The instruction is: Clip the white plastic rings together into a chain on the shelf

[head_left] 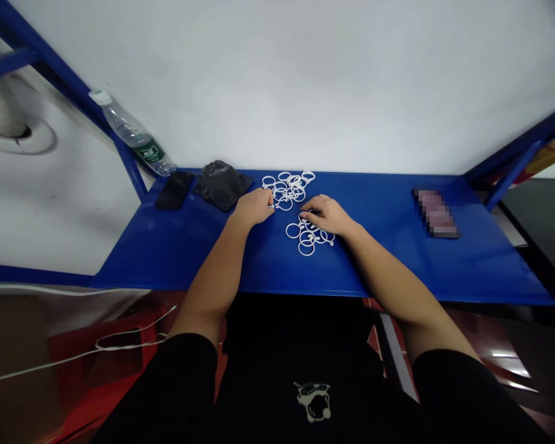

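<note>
Several white plastic rings lie on a blue shelf (176,253), in a far pile (287,187) and a nearer pile (308,237). My left hand (253,206) rests knuckles up at the left edge of the far pile, its fingers curled and pinched on a ring at its fingertips. My right hand (326,214) lies at the top of the nearer pile, with its fingers bent and pressed on a ring there. Both forearms reach in from below.
A black phone (174,190) and a crumpled black bag (222,184) lie at the back left. A plastic water bottle (134,134) leans on the blue frame post. A blurred flat object (436,213) lies at the right. A white wall stands behind.
</note>
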`<state>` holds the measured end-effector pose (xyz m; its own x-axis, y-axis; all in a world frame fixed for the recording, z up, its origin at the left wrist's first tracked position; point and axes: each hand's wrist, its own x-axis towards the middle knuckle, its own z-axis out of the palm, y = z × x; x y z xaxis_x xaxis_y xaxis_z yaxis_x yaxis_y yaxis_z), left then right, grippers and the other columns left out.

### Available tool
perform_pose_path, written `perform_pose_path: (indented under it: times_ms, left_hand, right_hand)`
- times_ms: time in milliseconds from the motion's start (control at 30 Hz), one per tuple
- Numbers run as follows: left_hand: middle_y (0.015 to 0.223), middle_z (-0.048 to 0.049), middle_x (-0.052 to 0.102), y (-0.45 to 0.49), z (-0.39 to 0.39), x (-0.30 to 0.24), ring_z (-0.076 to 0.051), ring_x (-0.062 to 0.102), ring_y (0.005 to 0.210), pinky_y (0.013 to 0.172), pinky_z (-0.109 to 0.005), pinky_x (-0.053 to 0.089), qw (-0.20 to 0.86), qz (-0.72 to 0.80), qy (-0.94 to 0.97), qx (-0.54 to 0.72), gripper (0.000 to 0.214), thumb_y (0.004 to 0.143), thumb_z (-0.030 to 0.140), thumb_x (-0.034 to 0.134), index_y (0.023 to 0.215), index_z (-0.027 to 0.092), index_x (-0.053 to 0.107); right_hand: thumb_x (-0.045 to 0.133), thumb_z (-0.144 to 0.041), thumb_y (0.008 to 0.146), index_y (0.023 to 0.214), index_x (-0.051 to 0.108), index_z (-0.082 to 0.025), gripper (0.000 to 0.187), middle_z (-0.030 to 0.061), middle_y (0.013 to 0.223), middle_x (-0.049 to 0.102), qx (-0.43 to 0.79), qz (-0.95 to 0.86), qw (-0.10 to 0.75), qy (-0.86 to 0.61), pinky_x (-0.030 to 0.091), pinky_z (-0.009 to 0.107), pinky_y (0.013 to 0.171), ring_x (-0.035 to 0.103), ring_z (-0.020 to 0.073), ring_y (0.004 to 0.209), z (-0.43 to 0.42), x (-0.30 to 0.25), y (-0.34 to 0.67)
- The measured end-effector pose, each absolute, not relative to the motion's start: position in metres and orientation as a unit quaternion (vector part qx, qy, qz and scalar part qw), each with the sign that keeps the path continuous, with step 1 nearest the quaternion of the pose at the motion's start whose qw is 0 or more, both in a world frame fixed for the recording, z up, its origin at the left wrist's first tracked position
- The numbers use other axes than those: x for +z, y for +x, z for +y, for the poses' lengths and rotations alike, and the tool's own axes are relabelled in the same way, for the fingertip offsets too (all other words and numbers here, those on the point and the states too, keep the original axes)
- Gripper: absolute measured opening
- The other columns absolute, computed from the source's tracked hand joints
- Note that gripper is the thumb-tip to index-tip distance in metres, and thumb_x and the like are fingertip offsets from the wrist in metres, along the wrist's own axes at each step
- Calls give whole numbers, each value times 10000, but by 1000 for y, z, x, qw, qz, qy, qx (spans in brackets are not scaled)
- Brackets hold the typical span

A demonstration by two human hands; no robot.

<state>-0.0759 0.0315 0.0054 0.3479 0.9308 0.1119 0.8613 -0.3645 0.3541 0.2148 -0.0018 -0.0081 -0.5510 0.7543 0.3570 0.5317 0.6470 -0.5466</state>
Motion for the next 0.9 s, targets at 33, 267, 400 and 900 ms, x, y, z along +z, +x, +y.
perform_pose_path:
  times_ms: [33,267,400,900]
  left_hand:
    - [1026,-70,781,-72,28,11,-263,721,942,858,-367,558,126,567,805,121,177,861,170,809,941,244,669]
    - [1127,-82,836,-57,16,32,-309,758,1112,973,-429,584,124,609,770,145,145,1010,223,740,1130,265,809]
    - [1113,-80,851,-51,20,25,-274,777,1046,964,-416,613,99,566,755,315,139,999,211,786,1115,257,848]
    - [1010,-36,835,-11,1,1,-176,775,909,846,-324,607,110,371,823,415,43,1054,259,792,1018,237,801]
  right_hand:
    - [692,-441,1041,1058,829,-243,241,81,1061,842,191,-859,290,-376,551,488,998,744,276,992,-2,-8,215]
    - [669,-423,1045,1074,820,-232,245,89,1054,828,183,-856,289,-388,553,480,977,731,278,998,-2,-9,215]
    - [617,-400,1069,1128,810,-240,257,86,1065,822,163,-852,307,-391,552,488,983,721,278,995,-2,-9,216]
    - [602,-355,1104,1072,807,-252,231,75,1014,841,82,-827,412,-373,592,456,901,744,254,935,-9,-5,212]
